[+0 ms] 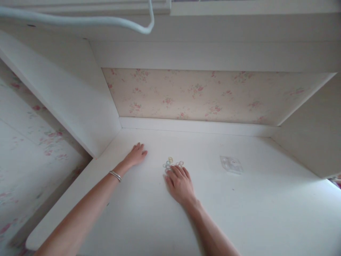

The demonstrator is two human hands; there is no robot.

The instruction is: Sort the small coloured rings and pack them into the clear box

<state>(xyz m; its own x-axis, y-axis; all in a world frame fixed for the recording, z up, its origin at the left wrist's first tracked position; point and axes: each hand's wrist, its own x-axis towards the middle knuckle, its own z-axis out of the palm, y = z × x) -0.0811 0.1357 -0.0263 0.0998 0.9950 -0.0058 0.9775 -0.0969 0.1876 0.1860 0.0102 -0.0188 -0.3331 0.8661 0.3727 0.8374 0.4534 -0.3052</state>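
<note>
Several small thin loops, which look like little rubber bands (167, 164), lie in a loose cluster on the white tabletop (128, 220). Some are yellow, others bluish green or pinkish. My right hand (181, 183) reaches over the near side of the cluster, palm down, with its fingers stretched out and their tips at the bands. Part of the cluster is hidden under those fingers. To the left of the bands, my left hand (135, 154) rests flat on the tabletop with its fingers apart, holding nothing. Two silver-coloured bangles (115, 176) circle the left wrist.
A clear plastic packet (231, 165) lies to the right of the bands. White side panels (61, 74) and a low back strip (197, 126) frame the tabletop. Overhead, a white shelf (213, 32) spans the width, with a pale bent tube (106, 22) before it.
</note>
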